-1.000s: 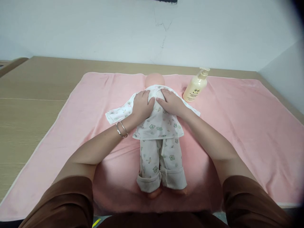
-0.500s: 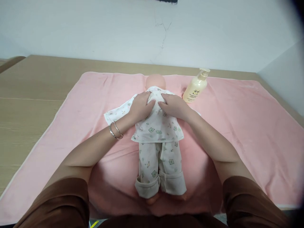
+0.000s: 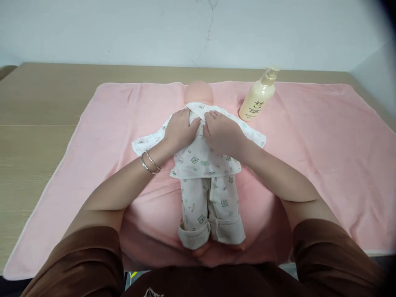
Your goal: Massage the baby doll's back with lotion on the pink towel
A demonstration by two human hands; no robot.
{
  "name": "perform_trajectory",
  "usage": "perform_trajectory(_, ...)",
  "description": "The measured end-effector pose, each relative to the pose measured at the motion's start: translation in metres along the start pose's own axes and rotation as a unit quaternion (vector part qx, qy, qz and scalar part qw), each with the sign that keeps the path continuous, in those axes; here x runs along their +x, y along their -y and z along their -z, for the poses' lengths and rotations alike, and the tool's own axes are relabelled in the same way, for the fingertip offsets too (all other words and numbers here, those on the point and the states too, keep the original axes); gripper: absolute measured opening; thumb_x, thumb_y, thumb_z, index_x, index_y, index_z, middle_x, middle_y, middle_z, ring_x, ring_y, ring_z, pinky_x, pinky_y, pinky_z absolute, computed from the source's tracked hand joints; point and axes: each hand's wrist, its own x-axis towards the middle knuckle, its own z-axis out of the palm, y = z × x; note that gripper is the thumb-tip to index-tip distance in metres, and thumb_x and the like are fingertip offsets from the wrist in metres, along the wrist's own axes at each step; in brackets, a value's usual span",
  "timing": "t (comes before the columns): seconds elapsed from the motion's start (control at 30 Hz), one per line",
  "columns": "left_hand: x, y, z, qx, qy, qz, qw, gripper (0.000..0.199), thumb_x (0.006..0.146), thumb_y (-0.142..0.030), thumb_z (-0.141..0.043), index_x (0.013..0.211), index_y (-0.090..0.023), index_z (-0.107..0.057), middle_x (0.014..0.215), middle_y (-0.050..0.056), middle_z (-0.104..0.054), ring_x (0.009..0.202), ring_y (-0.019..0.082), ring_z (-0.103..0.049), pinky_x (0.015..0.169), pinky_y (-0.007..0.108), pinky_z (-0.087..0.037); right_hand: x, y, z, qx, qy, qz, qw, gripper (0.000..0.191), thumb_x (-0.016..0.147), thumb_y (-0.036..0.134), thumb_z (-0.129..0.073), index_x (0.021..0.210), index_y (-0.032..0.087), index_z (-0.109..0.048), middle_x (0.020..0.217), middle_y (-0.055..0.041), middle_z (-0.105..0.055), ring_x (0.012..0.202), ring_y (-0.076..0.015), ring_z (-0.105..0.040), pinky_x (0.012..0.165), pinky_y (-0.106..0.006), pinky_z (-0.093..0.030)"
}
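Note:
A doll [image 3: 199,91] lies on a pink blanket, its bald head away from me and its legs toward me. It wears a white baby shirt [image 3: 201,159] with small animal prints and matching trousers [image 3: 194,206] with turned-up cuffs. Near the collar, my left hand [image 3: 181,128] has its fingers and thumb closed on the shirt's cloth. My right hand [image 3: 224,133] grips the same shirt just opposite, fingers bent at the neckline. Both sleeves spread outward. A diagonal fold of cloth shows between my hands; the fingertips are partly hidden.
A pale yellow pump bottle [image 3: 257,99] stands on the pink blanket [image 3: 312,165], right of the doll's head. Beneath the blanket is a wooden table [image 3: 40,107], with a white wall [image 3: 123,33] behind it.
My right hand has turned, its fingers now bent more at the collar. A diagonal fold shows at the neckline. The whole scene has shifted slightly upward in view.

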Motion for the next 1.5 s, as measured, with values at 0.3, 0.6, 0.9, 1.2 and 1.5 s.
perform_trajectory(0.3, -0.041, -0.018, -0.011, 0.047, -0.038, -0.081, 0.995, 0.058, 0.102, -0.028, -0.040, 0.152, -0.001, -0.046, 0.164, 0.025, -0.048, 0.159, 0.037, -0.039, 0.133, 0.057, -0.031, 0.028, -0.030, 0.000, 0.089, 0.044, -0.059, 0.993, 0.059, 0.107, 0.037, -0.033, 0.150, 0.000, -0.048, 0.165, -0.0246, -0.045, 0.158, -0.0363, -0.037, 0.133, -0.055, -0.028)
perform_trajectory(0.6, 0.000, 0.002, 0.005, 0.017, 0.028, -0.015, 0.999, 0.046, 0.102, -0.037, -0.039, 0.128, -0.009, -0.065, 0.128, 0.023, -0.073, 0.125, 0.040, -0.067, 0.112, 0.059, -0.053, -0.002, 0.004, 0.002, 0.015, 0.007, -0.018, 1.000, 0.046, 0.103, 0.025, -0.029, 0.122, 0.005, -0.066, 0.126, -0.0244, -0.070, 0.131, -0.0379, -0.060, 0.117, -0.054, -0.045)
perform_trajectory(0.9, -0.032, -0.012, -0.008, 0.052, -0.034, -0.077, 0.995, 0.056, 0.102, -0.027, -0.036, 0.148, 0.001, -0.050, 0.159, 0.029, -0.051, 0.155, 0.040, -0.044, 0.130, 0.059, -0.034, 0.025, -0.020, -0.010, 0.038, 0.016, -0.070, 0.997, 0.066, 0.104, 0.031, -0.032, 0.154, -0.010, -0.039, 0.166, -0.0310, -0.041, 0.160, -0.0409, -0.033, 0.133, -0.058, -0.025)
perform_trajectory(1.2, -0.007, -0.006, 0.002, 0.056, 0.001, -0.017, 0.998, 0.045, 0.101, -0.031, -0.036, 0.129, -0.008, -0.063, 0.127, 0.024, -0.071, 0.126, 0.039, -0.064, 0.113, 0.057, -0.050, -0.002, 0.005, -0.006, 0.004, -0.027, -0.015, 1.000, 0.054, 0.104, 0.023, -0.031, 0.145, -0.001, -0.055, 0.152, -0.0260, -0.060, 0.151, -0.0388, -0.048, 0.128, -0.056, -0.037)
perform_trajectory(1.5, -0.014, -0.003, -0.009, 0.051, -0.041, -0.043, 0.997, 0.052, 0.103, -0.034, -0.037, 0.142, -0.007, -0.057, 0.142, 0.024, -0.065, 0.137, 0.038, -0.059, 0.121, 0.057, -0.045, 0.030, -0.024, -0.017, 0.049, -0.024, -0.063, 0.997, 0.064, 0.101, 0.030, -0.037, 0.155, -0.004, -0.044, 0.166, -0.0263, -0.045, 0.160, -0.0383, -0.036, 0.133, -0.059, -0.024)
